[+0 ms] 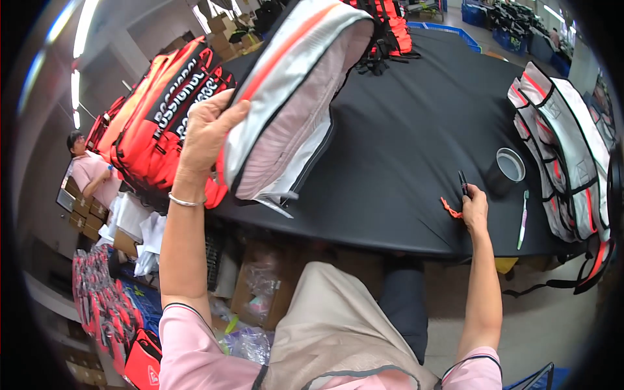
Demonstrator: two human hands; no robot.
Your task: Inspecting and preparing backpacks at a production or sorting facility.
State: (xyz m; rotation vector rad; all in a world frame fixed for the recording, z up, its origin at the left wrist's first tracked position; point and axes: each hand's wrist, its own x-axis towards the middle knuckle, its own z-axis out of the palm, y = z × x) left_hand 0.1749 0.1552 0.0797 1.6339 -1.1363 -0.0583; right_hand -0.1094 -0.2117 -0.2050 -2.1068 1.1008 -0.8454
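My left hand [207, 130] grips the edge of a white bag [296, 65] with an orange stripe and black piping, its thumb on the outside. The bag is raised and tilted over the left part of the table, and its pale striped lining faces me. A loose white flap hangs near its lower end. Low over the table at the right, my right hand [476, 208] is closed round small black thread snips [463, 184], tips pointing away from me. An orange cord [450, 208] dangles beside them. The fingers partly hide the snips.
A black cloth covers the table [403, 156]. Right of my right hand are a dark cup [504, 174], a toothbrush [523, 221] and a white bag with orange trim [572, 156]. Red-orange bags [153, 123] stand at the left, where another person [91, 170] is behind them.
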